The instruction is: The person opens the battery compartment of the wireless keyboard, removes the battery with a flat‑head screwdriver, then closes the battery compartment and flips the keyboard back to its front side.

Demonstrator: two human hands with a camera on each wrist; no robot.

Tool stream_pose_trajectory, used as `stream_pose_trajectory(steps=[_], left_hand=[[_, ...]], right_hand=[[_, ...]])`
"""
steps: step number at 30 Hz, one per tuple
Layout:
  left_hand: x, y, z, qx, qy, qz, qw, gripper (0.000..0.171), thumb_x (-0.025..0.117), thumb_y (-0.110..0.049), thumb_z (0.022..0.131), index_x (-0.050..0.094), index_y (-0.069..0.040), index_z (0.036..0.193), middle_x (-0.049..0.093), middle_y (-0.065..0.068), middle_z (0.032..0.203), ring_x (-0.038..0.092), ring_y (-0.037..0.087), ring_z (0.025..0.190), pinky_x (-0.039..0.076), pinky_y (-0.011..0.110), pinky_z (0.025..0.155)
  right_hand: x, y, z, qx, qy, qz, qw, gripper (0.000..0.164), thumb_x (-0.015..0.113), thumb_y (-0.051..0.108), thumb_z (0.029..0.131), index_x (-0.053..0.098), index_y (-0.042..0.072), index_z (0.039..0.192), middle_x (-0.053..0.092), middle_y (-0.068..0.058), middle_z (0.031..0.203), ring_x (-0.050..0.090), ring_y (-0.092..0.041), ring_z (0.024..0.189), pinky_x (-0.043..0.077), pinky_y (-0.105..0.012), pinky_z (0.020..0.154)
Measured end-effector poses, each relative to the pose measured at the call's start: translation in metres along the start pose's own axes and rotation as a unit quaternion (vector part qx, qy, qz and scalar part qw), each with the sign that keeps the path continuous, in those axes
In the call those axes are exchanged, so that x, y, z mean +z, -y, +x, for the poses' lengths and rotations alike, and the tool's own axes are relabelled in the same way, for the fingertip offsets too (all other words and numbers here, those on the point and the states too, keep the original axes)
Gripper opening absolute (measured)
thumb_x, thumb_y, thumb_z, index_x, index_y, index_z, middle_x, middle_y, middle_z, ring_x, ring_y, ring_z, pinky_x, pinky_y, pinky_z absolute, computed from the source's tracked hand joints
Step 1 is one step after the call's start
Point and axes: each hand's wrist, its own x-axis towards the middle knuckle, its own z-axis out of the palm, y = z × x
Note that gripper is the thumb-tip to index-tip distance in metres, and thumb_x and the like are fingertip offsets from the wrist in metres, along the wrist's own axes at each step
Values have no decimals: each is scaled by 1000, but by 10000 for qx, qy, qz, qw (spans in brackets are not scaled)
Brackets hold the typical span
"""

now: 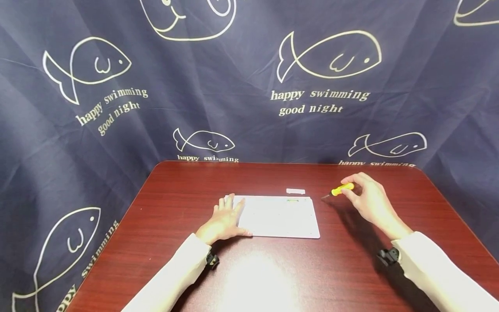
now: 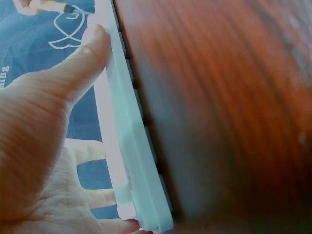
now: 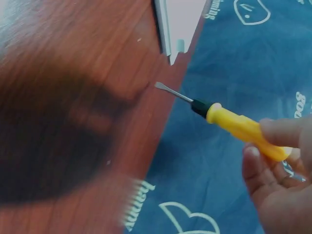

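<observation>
A white keyboard (image 1: pixel 280 219) lies face down on the table, its keys showing along the underside in the left wrist view. My left hand (image 1: pixel 225 220) rests on its left end with fingers spread and straight, the thumb (image 2: pixel 87 61) along the near edge. Near the keyboard's far right corner is a small slot (image 1: pixel 293 200) with a bit of green in it. My right hand (image 1: pixel 368 197) pinches the yellow handle of a flat-tip screwdriver (image 3: pixel 239 126) between thumb and fingers. The screwdriver's tip points left, off the keyboard's far right corner and over the table.
A small white strip-shaped cover (image 1: pixel 295 191) lies just behind the keyboard. The red-brown wooden table (image 1: pixel 187 182) reaches back to a dark blue curtain (image 1: pixel 249 95) printed with fish. Black wrist cameras (image 1: pixel 388 256) sit at both cuffs.
</observation>
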Motion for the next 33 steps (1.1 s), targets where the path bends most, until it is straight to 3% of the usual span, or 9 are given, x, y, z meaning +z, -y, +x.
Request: stream_pose_trajectory(steps=[4,10,18,28,33], left_hand=[[-1,1,0,-32,40,-39,10000,107,70,-69,64,34,-12,147,21,28,146,23,48,129,29,59,95],[-3,0,0,-89,67,-59,9999,106,70,-69,65,34,-13,147,21,27,146,22,47,129,29,58,95],[-2,-1,-1,-68,82,-114,9999,106,71,-68,65,34,-12,147,20,28,146,22,48,130,28,59,95],[-1,0,0,-46,74,-108,9999,107,71,-68,65,32,-12,147,20,29,146,22,49,130,28,60,96],[0,0,1,-56,103,-120,9999,107,71,-68,64,32,-13,147,19,29,147,21,48,130,27,60,96]], right_hand=[[3,12,8,-317,-109,319,9989,33,77,-8,70,67,9,97,60,3,87,54,-13,73,39,-21,68],[12,29,20,-633,213,642,9957,39,75,-11,70,67,14,99,61,4,94,56,-14,81,41,-22,71],[24,33,26,-725,505,676,9938,40,75,-13,70,67,15,98,63,4,93,54,-11,80,42,-29,69],[25,41,33,-852,670,769,9911,39,74,-12,72,68,14,100,65,3,95,57,-15,82,40,-24,69],[26,43,38,-528,785,700,9931,34,73,-10,74,69,11,101,67,0,94,57,-15,80,42,-27,68]])
